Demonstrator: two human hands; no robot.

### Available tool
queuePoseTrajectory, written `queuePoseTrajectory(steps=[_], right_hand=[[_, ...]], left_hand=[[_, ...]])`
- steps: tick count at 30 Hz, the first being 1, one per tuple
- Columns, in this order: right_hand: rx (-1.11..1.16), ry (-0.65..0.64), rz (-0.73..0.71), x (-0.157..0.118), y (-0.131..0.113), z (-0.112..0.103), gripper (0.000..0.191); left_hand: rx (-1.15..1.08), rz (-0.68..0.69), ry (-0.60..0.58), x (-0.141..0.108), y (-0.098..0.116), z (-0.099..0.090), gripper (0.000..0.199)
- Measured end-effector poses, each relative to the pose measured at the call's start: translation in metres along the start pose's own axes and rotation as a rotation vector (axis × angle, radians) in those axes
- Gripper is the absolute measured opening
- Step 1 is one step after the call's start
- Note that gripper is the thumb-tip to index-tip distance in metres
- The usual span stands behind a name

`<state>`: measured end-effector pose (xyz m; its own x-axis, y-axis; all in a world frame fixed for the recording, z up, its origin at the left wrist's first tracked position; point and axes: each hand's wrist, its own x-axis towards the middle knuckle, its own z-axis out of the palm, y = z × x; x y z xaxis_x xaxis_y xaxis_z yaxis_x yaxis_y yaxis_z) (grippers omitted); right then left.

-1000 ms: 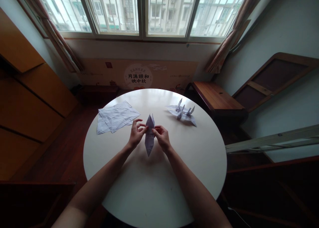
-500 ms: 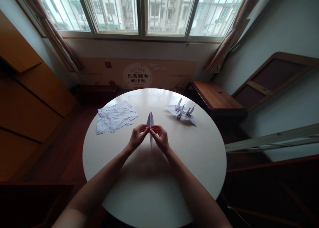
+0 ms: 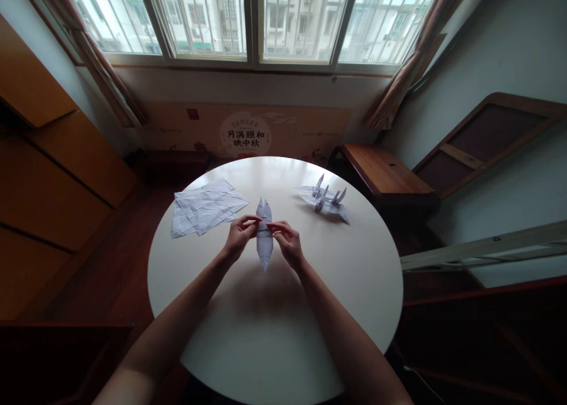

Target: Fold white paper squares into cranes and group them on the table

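Pinching the origami base [image 3: 264,248] between them, the left hand [image 3: 240,237] and right hand [image 3: 287,241] each keep a narrow fingertip grip on one long edge, just above its middle. Half a second ago the base stood edge-on with the fingers meeting over it; now its broad face is turned to the viewer again and the hands have parted to either side. I take that as a layer being turned or a face checked, with the folding unfinished, since the two tips at its far end lie flat rather than raised. Counting outward: one base, in two hands, apparently lifted over one round white table [image 3: 274,358]. To the left of the base, and beyond the left hand, lie overlapped creased paper sheets [image 3: 208,207]; at least two, the exact number hidden by the overlap. To the right of the base and farther off sit what look like three paper cranes [image 3: 330,206], wings overlapping, so that count is not certain. Past them, right of the base, stands one wooden bench [image 3: 385,169].
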<state>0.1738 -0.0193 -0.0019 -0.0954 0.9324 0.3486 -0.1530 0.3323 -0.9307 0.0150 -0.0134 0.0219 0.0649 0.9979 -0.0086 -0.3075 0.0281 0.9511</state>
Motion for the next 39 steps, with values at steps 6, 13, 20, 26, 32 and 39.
queuePoseTrajectory(steps=[6,13,20,26,32,39], right_hand=[[0.063,0.034,0.052,0.001,-0.005,-0.002,0.021],[0.052,0.068,0.049,0.002,-0.008,-0.001,0.023],[0.034,0.139,0.084,0.003,0.003,0.005,0.028],[0.082,0.19,0.104,0.003,0.009,0.006,0.03],[0.055,0.173,0.097,0.003,0.009,0.006,0.028],[-0.344,0.161,-0.073,-0.004,0.003,0.006,0.01]], left_hand=[[-0.043,-0.029,-0.134,0.0,0.004,-0.003,0.028],[0.054,0.057,-0.176,0.001,0.0,-0.004,0.034],[0.067,0.101,-0.056,-0.002,-0.003,0.003,0.063],[0.058,0.045,-0.02,-0.001,-0.007,0.003,0.06],[0.013,0.005,0.003,0.001,-0.012,0.002,0.041],[-0.039,-0.021,-0.023,-0.002,-0.012,0.006,0.037]])
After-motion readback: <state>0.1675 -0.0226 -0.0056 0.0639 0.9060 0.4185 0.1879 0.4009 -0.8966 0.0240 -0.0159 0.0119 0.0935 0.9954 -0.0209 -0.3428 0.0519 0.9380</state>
